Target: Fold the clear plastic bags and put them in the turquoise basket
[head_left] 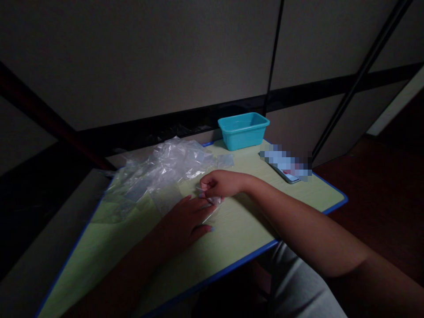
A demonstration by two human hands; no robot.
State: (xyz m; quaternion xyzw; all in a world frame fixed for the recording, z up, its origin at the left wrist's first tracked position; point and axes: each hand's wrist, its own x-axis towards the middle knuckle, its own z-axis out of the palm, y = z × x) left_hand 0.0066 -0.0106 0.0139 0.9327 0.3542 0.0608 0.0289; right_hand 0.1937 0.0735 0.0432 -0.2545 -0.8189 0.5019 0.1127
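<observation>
My left hand [188, 216] lies low over the table with its fingers stretched out and apart. Its fingertips touch a small clear plastic bag [216, 201]. Above those fingertips, my right hand [222, 183] is closed in a pinch at the bag's upper left edge, where a thin strip of plastic shows beside the fingers. The fingers partly cover the bag, so I cannot tell whether anything is inside it. Just left of and beyond my hands is a loose heap of clear plastic bags [172, 159], some lying flat near my left hand.
The light green table [245, 229] has a blue edge. A turquoise plastic basket [245, 136] stands at its back by the panelled wall [165, 57]. On the right lies a flat phone-like object [288, 170], partly blurred out. My grey-clothed leg [301, 282] is below the front edge.
</observation>
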